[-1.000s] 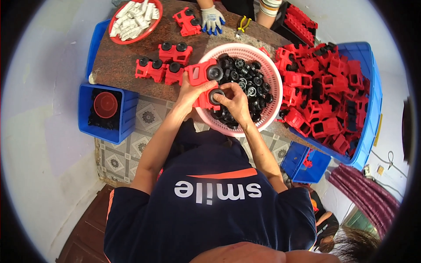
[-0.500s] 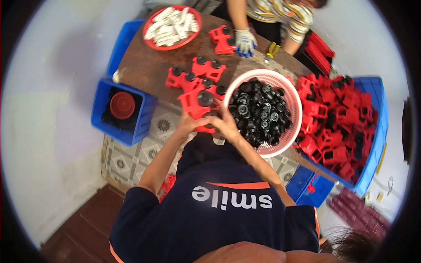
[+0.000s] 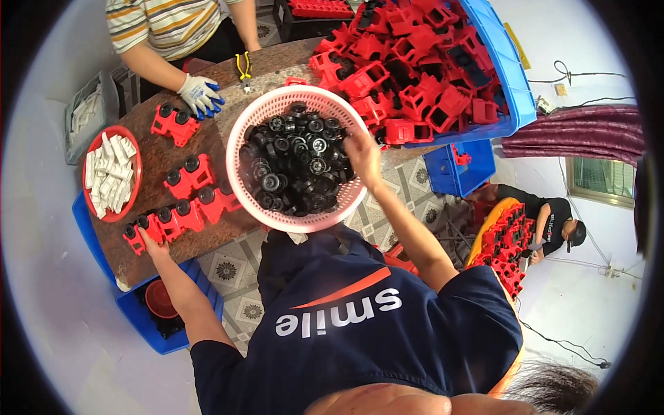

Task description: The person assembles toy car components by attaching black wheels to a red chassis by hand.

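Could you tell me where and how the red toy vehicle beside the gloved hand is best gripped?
Probably by its red body, from the near-left side: the two black wheels sit along its far edge, and the gloved hand lies close on its right.

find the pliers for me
The pliers lie upper left in the head view, on the table, right of the gloved hand and beyond the basket.

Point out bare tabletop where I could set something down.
Bare tabletop shows between the pink basket and the red toy beside the glove, and between the pliers and the red heap. Crowded: that heap, and the row of toys at the left hand.
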{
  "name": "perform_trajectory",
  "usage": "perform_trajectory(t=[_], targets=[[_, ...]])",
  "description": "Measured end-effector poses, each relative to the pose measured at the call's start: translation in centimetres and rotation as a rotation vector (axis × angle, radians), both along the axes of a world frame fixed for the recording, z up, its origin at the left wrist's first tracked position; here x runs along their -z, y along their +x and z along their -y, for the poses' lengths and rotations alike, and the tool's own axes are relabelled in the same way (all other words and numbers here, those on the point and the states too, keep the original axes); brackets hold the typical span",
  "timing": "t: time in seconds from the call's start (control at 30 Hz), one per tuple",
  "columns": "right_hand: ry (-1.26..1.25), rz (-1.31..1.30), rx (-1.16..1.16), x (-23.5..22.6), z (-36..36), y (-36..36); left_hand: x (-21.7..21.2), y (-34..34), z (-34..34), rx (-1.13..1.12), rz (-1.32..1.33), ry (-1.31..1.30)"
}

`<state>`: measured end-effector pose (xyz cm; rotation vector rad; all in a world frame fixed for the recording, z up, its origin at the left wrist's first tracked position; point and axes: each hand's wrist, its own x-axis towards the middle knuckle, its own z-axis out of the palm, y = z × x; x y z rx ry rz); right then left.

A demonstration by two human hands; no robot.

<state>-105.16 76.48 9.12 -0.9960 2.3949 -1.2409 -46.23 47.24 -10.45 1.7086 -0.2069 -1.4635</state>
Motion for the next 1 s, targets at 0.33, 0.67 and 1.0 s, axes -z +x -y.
perform_trajectory(t=[0.33,0.67,1.0], targets=[[0.558,-0.452,-0.335,3.5,1.9,-20.2,-13.7,-21.0,-9.3,0.160,0.911,-0.509],[0.219,-0.179,-0.140,-11.0,1.7,-11.0,-23.0,-51.1,-23.5,1.076,0.318,-1.095],[0.362,-0.609,-0.746,7.9,6.6,-11.3,-20.5,-43.5,-20.1,0.618,-0.371,-0.328]])
